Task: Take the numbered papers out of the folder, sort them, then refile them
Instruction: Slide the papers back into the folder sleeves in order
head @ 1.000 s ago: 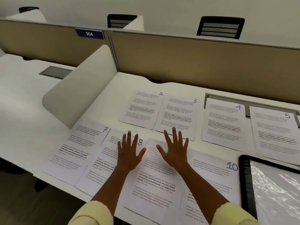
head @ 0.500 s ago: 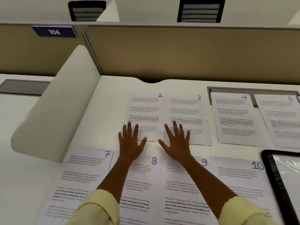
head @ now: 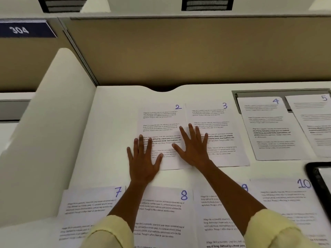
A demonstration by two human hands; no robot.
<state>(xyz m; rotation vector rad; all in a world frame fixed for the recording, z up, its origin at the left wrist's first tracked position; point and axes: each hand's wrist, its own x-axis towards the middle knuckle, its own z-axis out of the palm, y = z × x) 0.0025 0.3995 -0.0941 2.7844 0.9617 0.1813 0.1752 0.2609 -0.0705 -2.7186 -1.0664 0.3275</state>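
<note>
White printed sheets, each numbered by hand in blue ink, lie face up in two rows on the pale worktop (head: 114, 122), so the sorting looks nearly done and the gathering seems about to begin. The far row runs from sheet 2 (head: 161, 120) through sheet 3 (head: 222, 147) and sheet 4 (head: 268, 129) to sheet 5 (head: 315, 120) at about 2 o'clock; the near row holds sheet 7 (head: 89, 206), sheet 8 (head: 166, 212), sheet 9 (head: 211, 212) and sheet 10 (head: 286, 197). No sheet 1 or 6 shows. The black-edged folder (head: 317, 178) sits at 3 o'clock, cut off by the frame edge, its clear pocket apparently vacant. Both forearms reach straight ahead toward 12 o'clock, pale yellow sleeves pushed up. The left hand (head: 143, 160) lies flat, palm down, its grip spread wide, fingers over the lower left corner of sheet 2 and the heel on bare worktop. The right hand (head: 194, 149) lies flat too, grip fanned, straddling the seam where sheets 2 and 3 meet. Neither hand pinches anything. The next move likely calls for sliding one sheet onto the other, then lifting an edge with a fingertip; thin paper flat on a smooth top resists pick-up, and neighbouring sheets that touch may drag along.
</note>
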